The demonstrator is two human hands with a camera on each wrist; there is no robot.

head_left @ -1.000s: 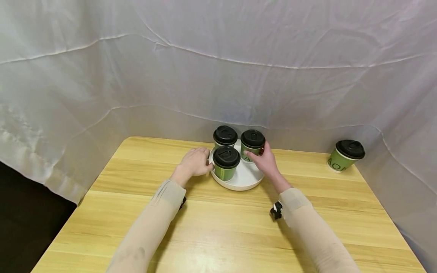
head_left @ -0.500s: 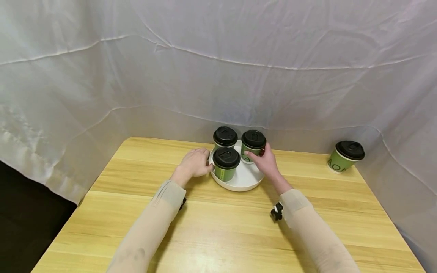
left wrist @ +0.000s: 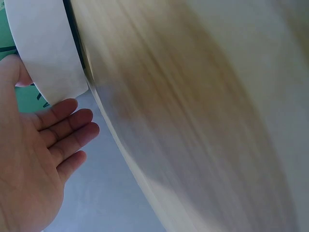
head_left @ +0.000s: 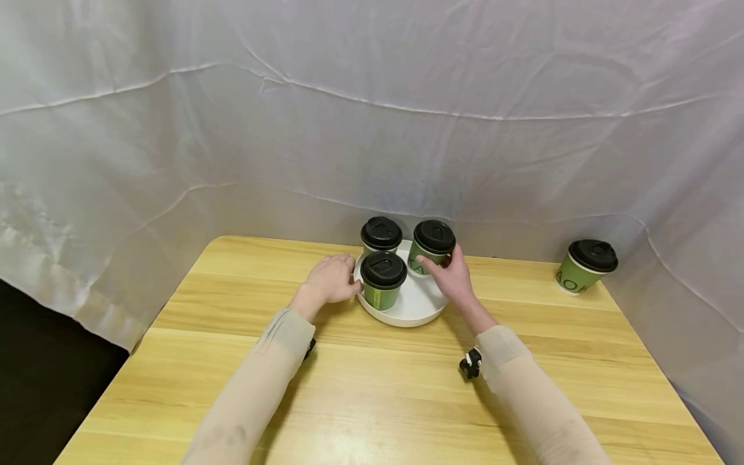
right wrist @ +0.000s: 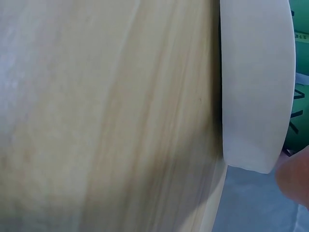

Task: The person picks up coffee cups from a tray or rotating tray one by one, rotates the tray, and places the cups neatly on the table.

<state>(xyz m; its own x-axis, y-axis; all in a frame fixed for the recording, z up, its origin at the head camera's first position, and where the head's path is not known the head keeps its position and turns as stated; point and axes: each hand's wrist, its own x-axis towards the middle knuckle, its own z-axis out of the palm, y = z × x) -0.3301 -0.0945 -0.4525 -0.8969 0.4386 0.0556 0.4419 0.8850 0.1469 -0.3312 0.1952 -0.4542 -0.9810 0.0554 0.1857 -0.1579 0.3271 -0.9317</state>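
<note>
Several green paper cups with black lids are in the head view. My right hand (head_left: 453,276) grips the far-right paper cup (head_left: 429,248) on the round white tray (head_left: 418,303), thumb across its front; the cup leans slightly, and I cannot tell whether its base touches the tray. My left hand (head_left: 330,279) is at the tray's left side. In the left wrist view its thumb goes over the rim while the fingers lie along the outer wall. Also on the tray stand a front paper cup (head_left: 380,297) and a back-left paper cup (head_left: 380,235), partly hidden.
Another green paper cup (head_left: 584,267) stands apart at the right back of the wooden table (head_left: 383,400). A pale grey cloth (head_left: 372,129) hangs close behind the table and along its sides. The table's left edge borders a dark area.
The cup in my right hand has shifted slightly right and tilted a little. My left hand stays at the tray. The head view has moved slightly.
</note>
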